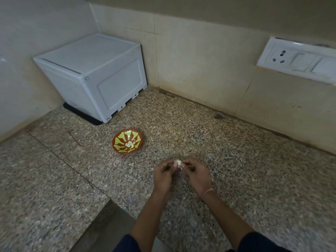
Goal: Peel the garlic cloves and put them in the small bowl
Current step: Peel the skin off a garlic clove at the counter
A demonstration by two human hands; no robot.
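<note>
A garlic clove (178,163) is pinched between the curled fingertips of the left hand (163,174) and the right hand (197,176), which are held together just above the counter (236,179). Its skin appears only partly loosened; its long axis is too small to be judged. The small bowl (123,152) is set beyond the hands and to their left, near the left hand and farther from the right. A few pale peeled cloves (130,144) are seen inside it. A drop is therefore judged shorter if made leftward and forward. Beyond the bowl, a white box (101,77) is placed in the corner.
</note>
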